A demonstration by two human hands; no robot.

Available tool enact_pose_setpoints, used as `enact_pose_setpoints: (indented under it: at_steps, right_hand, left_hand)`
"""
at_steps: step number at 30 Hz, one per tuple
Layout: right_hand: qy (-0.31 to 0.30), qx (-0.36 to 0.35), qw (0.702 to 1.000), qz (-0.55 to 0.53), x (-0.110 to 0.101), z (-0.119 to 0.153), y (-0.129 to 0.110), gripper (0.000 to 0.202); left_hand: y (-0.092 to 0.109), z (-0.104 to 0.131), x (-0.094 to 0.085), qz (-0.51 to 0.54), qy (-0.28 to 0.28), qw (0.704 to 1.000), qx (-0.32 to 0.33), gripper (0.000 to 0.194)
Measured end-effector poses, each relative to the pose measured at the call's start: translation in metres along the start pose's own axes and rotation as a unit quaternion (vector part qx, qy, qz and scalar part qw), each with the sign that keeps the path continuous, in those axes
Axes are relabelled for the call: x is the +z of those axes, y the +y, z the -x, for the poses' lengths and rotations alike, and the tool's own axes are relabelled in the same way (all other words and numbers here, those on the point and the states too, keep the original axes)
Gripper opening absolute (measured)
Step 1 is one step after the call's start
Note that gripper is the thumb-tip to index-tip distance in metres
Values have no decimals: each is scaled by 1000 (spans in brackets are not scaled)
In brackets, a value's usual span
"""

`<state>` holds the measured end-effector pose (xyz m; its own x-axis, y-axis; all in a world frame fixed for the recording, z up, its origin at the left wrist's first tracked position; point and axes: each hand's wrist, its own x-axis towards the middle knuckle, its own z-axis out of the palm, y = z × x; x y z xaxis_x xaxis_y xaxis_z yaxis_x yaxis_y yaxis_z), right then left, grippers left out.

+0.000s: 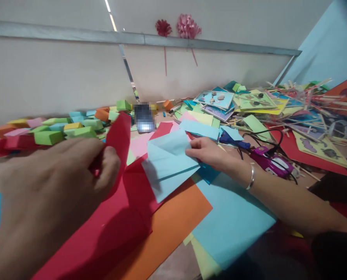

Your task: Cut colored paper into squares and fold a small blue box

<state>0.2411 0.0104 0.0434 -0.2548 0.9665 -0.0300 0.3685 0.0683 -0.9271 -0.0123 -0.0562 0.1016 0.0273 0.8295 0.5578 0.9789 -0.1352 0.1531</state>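
Observation:
Large and close at the left, my left hand (65,175) is closed, with a raised piece of red paper (119,144) between its thumb and fingers. A small glossy red bit near the thumb is too hidden to identify. My right hand (205,151), with a silver bangle at the wrist, pinches the right edge of a folded light blue paper (170,167). This paper lies over folded red paper (138,184). Below are an orange sheet (173,221) and a larger light blue sheet (234,217).
Colored paper blocks (49,137) line the back left, beside a phone (144,118). Small pictures (215,99), thin sticks and a purple device with a black cord (271,162) are at the right. Paper flowers (189,26) hang on the rail behind.

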Motion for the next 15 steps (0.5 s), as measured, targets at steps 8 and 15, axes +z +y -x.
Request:
enact_pose_setpoints:
  at_steps: [8,15]
  right_hand:
    - [2,43,999,0,1,-1,-4,39]
    - [145,76,966,-200,-30,-6,-11,19]
  left_hand:
    - [9,23,33,-127,-9,976,179,41]
    - [9,29,56,-122,-78,969,200,44]
